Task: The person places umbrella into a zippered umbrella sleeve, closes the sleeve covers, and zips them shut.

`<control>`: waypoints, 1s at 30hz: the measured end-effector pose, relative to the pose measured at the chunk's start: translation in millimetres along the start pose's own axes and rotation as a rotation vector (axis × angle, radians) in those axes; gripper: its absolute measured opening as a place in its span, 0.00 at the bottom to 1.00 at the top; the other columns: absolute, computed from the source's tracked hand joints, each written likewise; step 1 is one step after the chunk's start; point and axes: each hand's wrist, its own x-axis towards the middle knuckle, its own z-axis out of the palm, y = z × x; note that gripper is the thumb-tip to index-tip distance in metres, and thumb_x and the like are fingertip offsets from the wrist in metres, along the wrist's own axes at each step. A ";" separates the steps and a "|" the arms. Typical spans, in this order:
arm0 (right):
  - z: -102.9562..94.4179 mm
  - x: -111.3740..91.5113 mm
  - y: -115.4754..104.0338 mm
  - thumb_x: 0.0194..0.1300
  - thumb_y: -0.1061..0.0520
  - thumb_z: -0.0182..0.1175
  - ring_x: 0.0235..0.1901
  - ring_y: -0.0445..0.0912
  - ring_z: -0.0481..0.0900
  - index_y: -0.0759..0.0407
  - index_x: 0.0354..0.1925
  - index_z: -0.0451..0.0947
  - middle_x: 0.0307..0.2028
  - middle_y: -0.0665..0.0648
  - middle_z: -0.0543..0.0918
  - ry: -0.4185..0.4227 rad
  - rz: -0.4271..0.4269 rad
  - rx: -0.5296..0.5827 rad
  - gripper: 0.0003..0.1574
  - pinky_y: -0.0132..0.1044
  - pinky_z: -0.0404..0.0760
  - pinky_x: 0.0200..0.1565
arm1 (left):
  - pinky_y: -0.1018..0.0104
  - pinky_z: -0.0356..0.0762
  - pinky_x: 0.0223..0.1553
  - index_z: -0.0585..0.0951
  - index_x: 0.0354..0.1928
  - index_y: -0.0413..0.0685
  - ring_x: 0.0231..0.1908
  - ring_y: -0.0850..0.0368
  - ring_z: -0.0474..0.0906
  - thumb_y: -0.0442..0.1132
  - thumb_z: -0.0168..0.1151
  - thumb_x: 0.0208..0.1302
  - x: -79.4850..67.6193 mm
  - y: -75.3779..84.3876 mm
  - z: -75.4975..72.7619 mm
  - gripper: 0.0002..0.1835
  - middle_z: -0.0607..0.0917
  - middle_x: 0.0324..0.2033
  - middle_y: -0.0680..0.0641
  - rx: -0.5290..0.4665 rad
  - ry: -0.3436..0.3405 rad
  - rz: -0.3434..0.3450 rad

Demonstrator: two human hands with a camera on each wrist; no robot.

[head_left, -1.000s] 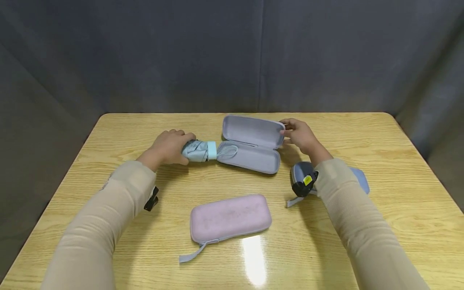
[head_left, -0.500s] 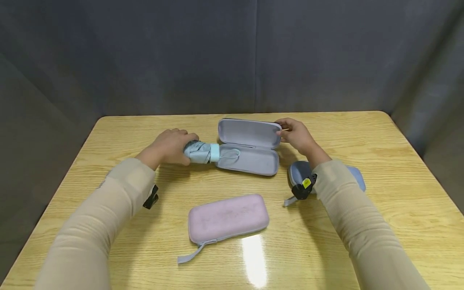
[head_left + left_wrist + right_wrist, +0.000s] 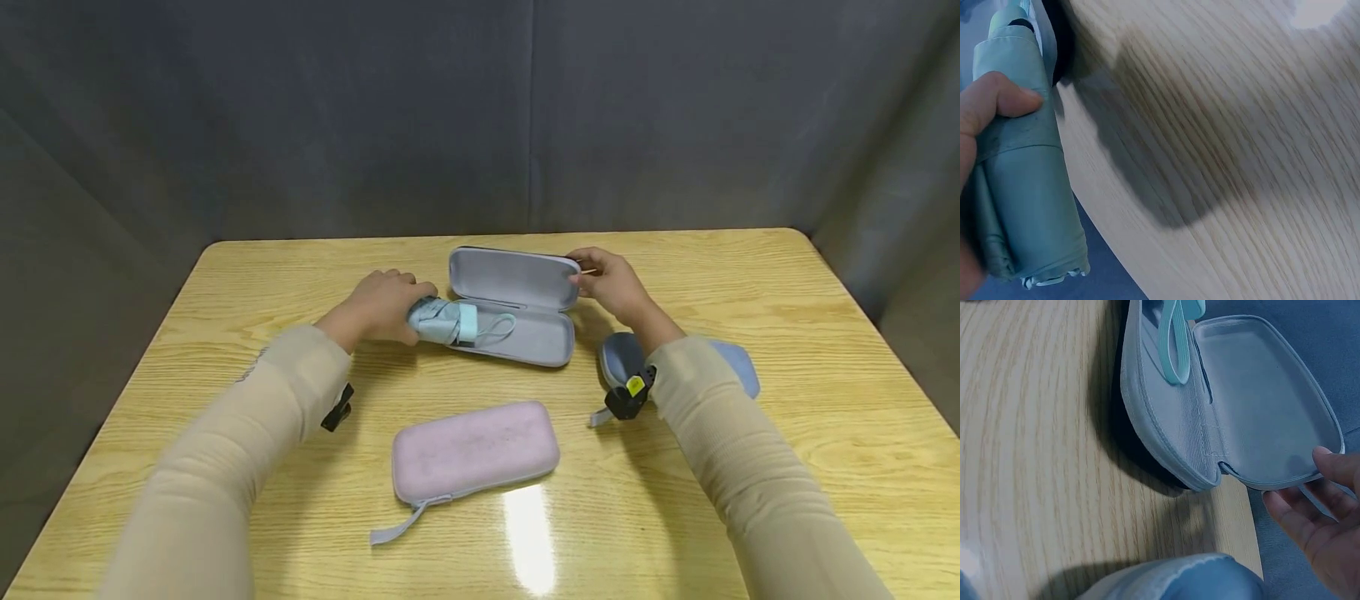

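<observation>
A folded light teal umbrella is gripped by my left hand, thumb along its near side. Its handle end and wrist loop reach over the bottom half of an open grey zip case. In the left wrist view the umbrella shows its rolled fabric under my thumb. My right hand pinches the right end of the raised case lid. The right wrist view shows that thumb inside the lid and fingers behind it, with the teal loop hanging over the lower half.
A closed pink case with a grey strap lies at the front of the wooden table. A blue case sits at the right, partly hidden under my right forearm. Dark curtain hangs behind the table.
My left hand has moved right with the umbrella, bringing its handle end over the case's bottom half. My right hand stays at the lid, which leans slightly further back.
</observation>
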 end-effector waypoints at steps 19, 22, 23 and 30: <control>8.9 -5.6 -4.6 0.57 0.68 0.53 0.42 0.52 0.71 0.69 0.52 0.66 0.42 0.66 0.71 -0.001 -0.068 0.004 0.22 0.37 0.73 0.40 | 0.50 0.62 0.45 0.71 0.53 0.52 0.42 0.47 0.67 0.45 0.64 0.38 13.4 15.5 12.2 0.32 0.73 0.46 0.43 0.008 0.030 0.065; 9.9 -6.1 -4.3 0.57 0.68 0.53 0.40 0.50 0.71 0.68 0.51 0.67 0.41 0.64 0.72 0.001 -0.064 0.009 0.21 0.34 0.73 0.38 | 0.49 0.59 0.49 0.71 0.53 0.53 0.45 0.47 0.66 0.46 0.65 0.39 15.2 18.5 15.3 0.33 0.72 0.48 0.42 0.003 0.034 0.076; 10.2 -6.3 -4.0 0.57 0.68 0.53 0.39 0.49 0.71 0.68 0.51 0.67 0.41 0.64 0.72 0.000 -0.061 0.013 0.21 0.34 0.73 0.38 | 0.49 0.58 0.50 0.71 0.53 0.53 0.46 0.46 0.66 0.46 0.65 0.39 15.8 19.7 16.2 0.33 0.72 0.48 0.42 -0.001 0.035 0.080; 12.8 -8.4 -3.9 0.57 0.68 0.53 0.38 0.48 0.72 0.69 0.52 0.66 0.41 0.63 0.70 -0.024 -0.027 0.082 0.22 0.41 0.74 0.39 | 0.50 0.59 0.49 0.72 0.53 0.53 0.45 0.48 0.66 0.47 0.66 0.39 18.1 28.6 19.6 0.33 0.73 0.44 0.44 -0.010 0.057 0.109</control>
